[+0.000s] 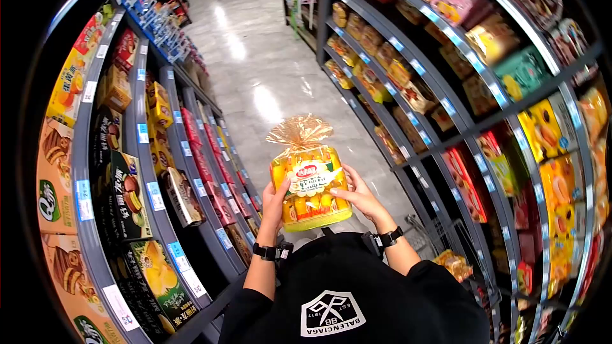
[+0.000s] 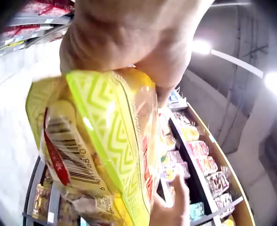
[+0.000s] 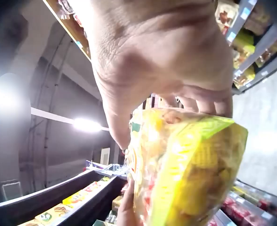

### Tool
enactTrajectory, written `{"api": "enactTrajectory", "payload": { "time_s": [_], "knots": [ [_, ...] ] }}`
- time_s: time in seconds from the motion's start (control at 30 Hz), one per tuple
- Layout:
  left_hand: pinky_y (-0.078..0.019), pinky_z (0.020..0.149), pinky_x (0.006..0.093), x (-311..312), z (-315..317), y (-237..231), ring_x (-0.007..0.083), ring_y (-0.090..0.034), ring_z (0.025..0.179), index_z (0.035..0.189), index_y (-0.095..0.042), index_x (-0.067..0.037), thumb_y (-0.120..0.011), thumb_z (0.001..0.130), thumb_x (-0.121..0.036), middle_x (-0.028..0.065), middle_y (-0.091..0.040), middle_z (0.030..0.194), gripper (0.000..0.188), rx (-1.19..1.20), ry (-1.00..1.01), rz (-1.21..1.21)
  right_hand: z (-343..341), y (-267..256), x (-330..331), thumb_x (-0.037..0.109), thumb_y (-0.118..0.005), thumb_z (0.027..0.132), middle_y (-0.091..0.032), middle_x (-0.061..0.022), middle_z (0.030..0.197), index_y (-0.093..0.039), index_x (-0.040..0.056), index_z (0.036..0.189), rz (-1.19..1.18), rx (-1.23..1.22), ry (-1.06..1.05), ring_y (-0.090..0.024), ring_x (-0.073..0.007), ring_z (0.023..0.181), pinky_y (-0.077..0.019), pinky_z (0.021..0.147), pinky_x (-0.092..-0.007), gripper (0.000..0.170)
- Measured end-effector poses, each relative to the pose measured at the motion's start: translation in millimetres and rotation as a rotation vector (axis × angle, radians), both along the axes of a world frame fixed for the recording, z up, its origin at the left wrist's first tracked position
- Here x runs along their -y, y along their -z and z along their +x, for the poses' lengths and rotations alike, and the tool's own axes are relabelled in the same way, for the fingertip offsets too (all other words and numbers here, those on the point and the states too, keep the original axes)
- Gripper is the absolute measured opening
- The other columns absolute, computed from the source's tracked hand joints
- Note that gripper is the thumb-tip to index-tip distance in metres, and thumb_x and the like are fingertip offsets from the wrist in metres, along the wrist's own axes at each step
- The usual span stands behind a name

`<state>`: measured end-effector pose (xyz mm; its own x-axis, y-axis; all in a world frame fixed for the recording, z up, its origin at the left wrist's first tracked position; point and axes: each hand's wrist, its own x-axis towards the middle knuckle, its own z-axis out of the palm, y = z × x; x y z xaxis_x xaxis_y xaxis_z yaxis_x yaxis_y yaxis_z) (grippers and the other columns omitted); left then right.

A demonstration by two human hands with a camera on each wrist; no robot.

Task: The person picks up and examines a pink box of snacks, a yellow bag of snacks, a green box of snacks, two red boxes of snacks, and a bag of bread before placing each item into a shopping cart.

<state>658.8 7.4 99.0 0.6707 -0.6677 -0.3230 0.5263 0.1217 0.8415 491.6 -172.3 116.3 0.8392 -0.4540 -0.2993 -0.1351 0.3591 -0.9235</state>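
Note:
A clear and yellow bag of packaged snacks (image 1: 310, 188), its gold top gathered into a frill, is held upright between both hands in the head view. The left hand (image 1: 275, 202) grips its left side and the right hand (image 1: 362, 197) its right side, thumb across the front. In the left wrist view the bag's (image 2: 112, 127) green-patterned base and a barcode face the camera, under the left hand (image 2: 124, 37). The right wrist view has the right hand (image 3: 162, 56) with thumb and fingers around the bag (image 3: 190, 165).
Shelves of boxed goods (image 1: 131, 194) run along the left, and shelves of bagged snacks (image 1: 548, 130) along the right. A shiny floor aisle (image 1: 255, 57) lies ahead. Beside the body at the right stands a wire cart (image 1: 424, 236) with a packet (image 1: 454, 265) in it.

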Motion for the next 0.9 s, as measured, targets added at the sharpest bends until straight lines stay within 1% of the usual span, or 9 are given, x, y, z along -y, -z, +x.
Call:
{"api": "enactTrajectory", "payload": {
  "time_s": [0.1,0.2,0.3,0.47,0.57,0.63,0.7,0.8,0.9],
  "knots": [
    [-0.0535,0.092,0.0302,20,26,-9,0.0136,-0.066,0.104,0.130,-0.056,0.002,-0.060,0.103,-0.024,0.0084,-0.067,0.120,0.037,-0.073,-0.040,0.017,50,14,33,0.018,-0.074,0.091,-0.060,-0.0122,0.134,-0.042,0.0000,0.146,0.087,0.065,-0.074,-0.060,-0.0187,0.119,-0.0476,0.102,-0.0324,0.066],
    [-0.0509,0.096,0.0303,47,40,-28,0.0142,-0.062,0.113,0.139,-0.049,-0.001,-0.058,0.103,-0.028,0.0085,-0.061,0.130,0.045,-0.106,-0.135,0.015,90,16,65,0.017,-0.065,0.096,-0.062,-0.0085,0.131,-0.049,0.0008,0.141,0.351,0.058,-0.066,-0.061,-0.0158,0.116,-0.0488,0.100,-0.0314,0.050],
    [-0.0484,0.099,0.0299,82,51,-50,0.0146,-0.060,0.114,0.141,-0.045,-0.002,-0.059,0.103,-0.028,0.0079,-0.059,0.130,0.048,0.144,-0.156,0.100,120,18,95,0.019,-0.062,0.097,-0.060,-0.0089,0.134,-0.047,0.0036,0.144,0.448,-0.059,-0.089,-0.059,-0.0163,0.120,-0.0487,0.101,-0.0321,0.052],
    [-0.0467,0.098,0.0299,125,74,-83,0.0149,-0.059,0.113,0.139,-0.043,-0.004,-0.067,0.096,-0.010,0.0070,-0.058,0.126,0.050,0.226,-0.173,0.041,161,23,127,0.024,-0.063,0.096,-0.055,-0.0087,0.140,-0.035,0.0066,0.151,0.543,0.080,-0.188,-0.056,-0.0204,0.125,-0.0499,0.103,-0.0353,0.064],
    [-0.0471,0.099,0.0309,145,98,-82,0.0156,-0.059,0.113,0.138,-0.044,-0.003,-0.068,0.096,-0.010,0.0062,-0.059,0.124,0.049,0.245,-0.121,-0.003,173,40,149,0.023,-0.064,0.096,-0.055,-0.0091,0.139,-0.037,0.0066,0.150,0.582,0.132,-0.218,-0.056,-0.0205,0.124,-0.0512,0.102,-0.0367,0.063],
    [-0.0463,0.102,0.0329,159,119,-75,0.0188,-0.058,0.119,0.140,-0.045,-0.002,-0.068,0.093,-0.006,0.0092,-0.059,0.130,0.052,0.206,-0.068,-0.010,175,21,164,0.017,-0.069,0.092,-0.054,-0.0097,0.141,-0.035,0.0073,0.152,0.500,0.080,-0.107,-0.056,-0.0215,0.124,-0.0516,0.102,-0.0376,0.069],
    [-0.0439,0.108,0.0361,177,138,-68,0.0226,-0.055,0.127,0.151,-0.035,-0.001,-0.063,0.094,-0.003,0.0132,-0.053,0.142,0.064,0.086,-0.005,-0.083,177,27,180,0.017,-0.070,0.092,-0.052,-0.0097,0.143,-0.030,0.0082,0.155,0.452,0.121,0.020,-0.057,-0.0221,0.124,-0.0515,0.102,-0.0385,0.075],
    [-0.0445,0.108,0.0365,207,170,-61,0.0227,-0.054,0.129,0.154,-0.031,-0.001,-0.063,0.094,-0.003,0.0136,-0.051,0.144,0.068,-0.017,0.122,-0.135,181,-3,190,0.016,-0.070,0.093,-0.051,-0.0103,0.144,-0.025,0.0090,0.158,0.539,0.184,0.128,-0.057,-0.0216,0.125,-0.0518,0.101,-0.0376,0.079],
    [-0.0497,0.102,0.0358,237,206,-60,0.0231,-0.058,0.122,0.150,-0.036,-0.001,-0.060,0.098,-0.009,0.0130,-0.055,0.139,0.059,-0.023,0.291,-0.212,191,-11,197,0.013,-0.071,0.092,-0.051,-0.0106,0.144,-0.026,0.0087,0.157,0.566,0.265,0.278,-0.056,-0.0206,0.127,-0.0520,0.101,-0.0359,0.078]
  ]
}}
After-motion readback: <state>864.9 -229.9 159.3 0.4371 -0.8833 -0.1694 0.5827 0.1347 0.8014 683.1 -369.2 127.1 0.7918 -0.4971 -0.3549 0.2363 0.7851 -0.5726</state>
